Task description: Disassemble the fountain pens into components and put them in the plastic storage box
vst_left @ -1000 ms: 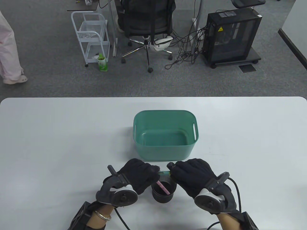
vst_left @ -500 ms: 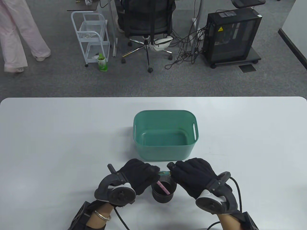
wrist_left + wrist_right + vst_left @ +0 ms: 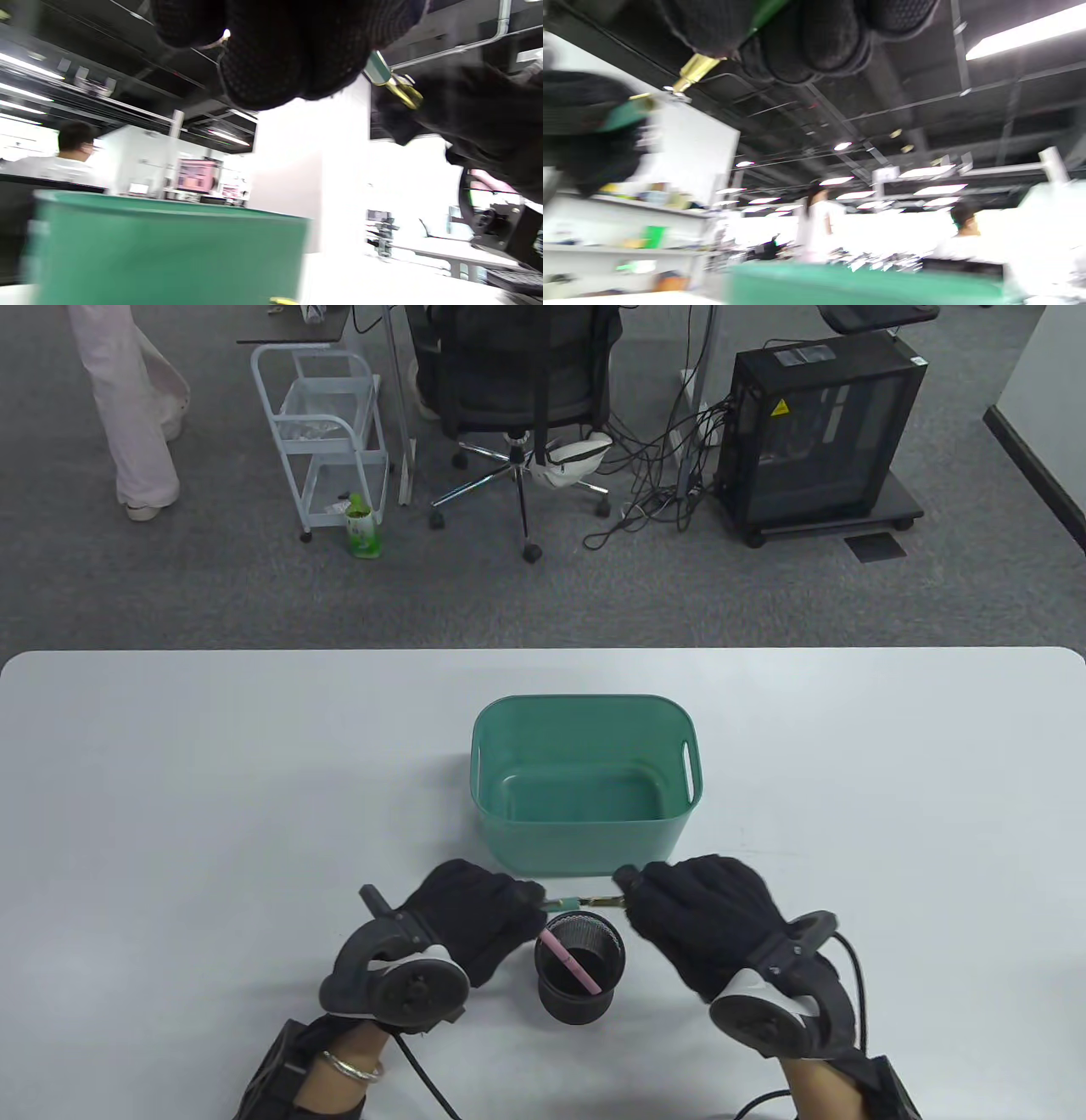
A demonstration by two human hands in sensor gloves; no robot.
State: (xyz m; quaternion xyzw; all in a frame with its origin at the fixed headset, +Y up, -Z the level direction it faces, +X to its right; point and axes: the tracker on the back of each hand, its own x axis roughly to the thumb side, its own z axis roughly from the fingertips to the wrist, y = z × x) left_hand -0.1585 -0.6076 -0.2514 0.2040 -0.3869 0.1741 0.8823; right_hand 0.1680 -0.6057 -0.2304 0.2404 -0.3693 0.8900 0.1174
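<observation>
Over the black mesh pen cup [image 3: 580, 971], just in front of the green storage box [image 3: 584, 779], the left hand [image 3: 471, 912] and the right hand [image 3: 704, 916] each curl their fingers round one end of a green fountain pen [image 3: 584, 903], held level between them, with a gold-coloured metal stretch showing in the gap. It looks light, stiff and slick, so I'd grip the plastic parts firmly and keep fingers off that slim gold section, which is probably delicate. The box looks empty. A pink pen [image 3: 570, 961] leans in the cup, waiting its turn.
</observation>
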